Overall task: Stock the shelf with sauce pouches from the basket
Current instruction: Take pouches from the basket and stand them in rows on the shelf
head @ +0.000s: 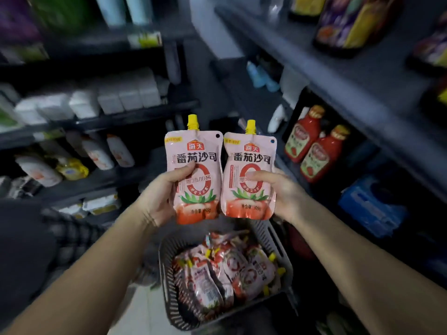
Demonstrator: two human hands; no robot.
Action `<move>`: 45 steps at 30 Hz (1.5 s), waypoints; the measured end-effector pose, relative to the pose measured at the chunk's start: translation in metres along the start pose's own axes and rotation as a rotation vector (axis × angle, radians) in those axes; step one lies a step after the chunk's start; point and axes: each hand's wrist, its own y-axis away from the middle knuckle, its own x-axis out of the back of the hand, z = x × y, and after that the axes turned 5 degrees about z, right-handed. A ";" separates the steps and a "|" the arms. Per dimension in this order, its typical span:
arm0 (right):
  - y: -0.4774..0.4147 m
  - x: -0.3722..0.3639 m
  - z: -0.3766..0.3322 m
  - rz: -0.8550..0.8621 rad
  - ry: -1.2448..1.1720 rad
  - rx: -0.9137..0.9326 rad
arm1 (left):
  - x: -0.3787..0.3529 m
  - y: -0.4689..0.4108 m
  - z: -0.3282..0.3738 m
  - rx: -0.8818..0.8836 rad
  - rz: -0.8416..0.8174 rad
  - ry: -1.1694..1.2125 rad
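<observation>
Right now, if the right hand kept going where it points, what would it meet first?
Likely the sauce pouch in the left hand: the right hand angles inward, its own pouch alongside. Depth unclear.

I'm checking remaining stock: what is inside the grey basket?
The basket holds a loose pile of sauce pouches with yellow caps, lying overlapped. Those on top cover any beneath, and the basket floor is hidden, so an exact count is not possible.

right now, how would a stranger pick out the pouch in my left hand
Find the grey basket low in the middle, then look just above it, where two pink sauce pouches are held up. It is the pouch in the left hand: its yellow cap sits higher than that of the twin beside it.
</observation>
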 end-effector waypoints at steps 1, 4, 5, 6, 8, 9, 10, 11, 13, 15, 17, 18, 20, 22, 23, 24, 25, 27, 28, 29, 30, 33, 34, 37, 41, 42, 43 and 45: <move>0.011 -0.005 -0.010 0.029 0.005 0.041 | -0.006 0.008 0.011 -0.026 -0.028 -0.007; 0.048 -0.021 -0.033 0.109 0.014 0.159 | -0.020 0.035 0.041 -0.073 -0.117 -0.023; 0.060 -0.027 -0.039 0.128 0.023 0.199 | -0.023 0.045 0.048 -0.083 -0.145 -0.040; 0.072 -0.032 -0.043 0.149 0.045 0.246 | -0.027 0.055 0.054 -0.094 -0.174 -0.065; 0.098 -0.044 -0.049 0.176 0.090 0.333 | -0.034 0.074 0.063 -0.127 -0.229 -0.119; 0.111 -0.049 -0.051 0.184 0.100 0.365 | -0.039 0.084 0.066 -0.143 -0.257 -0.143; 0.125 -0.052 -0.052 0.195 0.106 0.392 | -0.043 0.094 0.068 -0.156 -0.286 -0.165; 0.139 -0.055 -0.053 0.213 0.113 0.420 | -0.049 0.103 0.069 -0.169 -0.314 -0.183; 0.167 -0.056 -0.053 0.253 0.127 0.476 | -0.061 0.120 0.068 -0.187 -0.371 -0.207; 0.196 -0.052 -0.053 0.302 0.129 0.527 | -0.075 0.135 0.064 -0.202 -0.427 -0.230; 0.225 -0.047 -0.053 0.371 0.117 0.574 | -0.092 0.148 0.058 -0.201 -0.489 -0.245; 0.240 -0.043 -0.052 0.408 0.105 0.598 | -0.101 0.153 0.055 -0.194 -0.524 -0.249; 0.270 -0.033 -0.052 0.474 0.076 0.641 | -0.119 0.164 0.046 -0.176 -0.593 -0.253; 0.300 -0.021 -0.051 0.537 0.068 0.662 | -0.139 0.174 0.034 -0.172 -0.651 -0.270; 0.315 -0.014 -0.051 0.567 0.071 0.670 | -0.149 0.180 0.028 -0.176 -0.678 -0.287; 0.331 -0.007 -0.050 0.592 0.074 0.681 | -0.160 0.185 0.021 -0.183 -0.700 -0.304; 0.346 0.000 -0.049 0.613 0.077 0.694 | -0.170 0.190 0.013 -0.188 -0.714 -0.317; 0.372 0.014 -0.047 0.649 0.073 0.718 | -0.190 0.202 -0.001 -0.198 -0.744 -0.326; 0.388 0.022 -0.046 0.670 0.065 0.734 | -0.202 0.209 -0.010 -0.195 -0.765 -0.331; 0.403 0.030 -0.044 0.689 0.054 0.746 | -0.214 0.216 -0.020 -0.188 -0.781 -0.334; 0.418 0.038 -0.043 0.710 0.044 0.756 | -0.225 0.223 -0.029 -0.182 -0.799 -0.338; 0.466 0.066 -0.035 0.786 0.065 0.798 | -0.261 0.245 -0.061 -0.157 -0.861 -0.368; 0.482 0.075 -0.031 0.815 0.086 0.812 | -0.273 0.254 -0.073 -0.150 -0.876 -0.379; 0.533 0.104 -0.022 0.895 0.125 0.842 | -0.310 0.282 -0.110 -0.106 -0.934 -0.389; 0.590 0.142 -0.009 0.977 0.133 0.847 | -0.349 0.317 -0.159 -0.051 -0.994 -0.414; 0.604 0.153 -0.005 0.997 0.120 0.851 | -0.358 0.326 -0.172 -0.039 -0.996 -0.416; 0.618 0.162 0.000 1.013 0.103 0.853 | -0.367 0.334 -0.184 -0.028 -0.998 -0.419; 0.642 0.179 0.008 1.040 0.070 0.848 | -0.383 0.348 -0.205 -0.012 -1.004 -0.433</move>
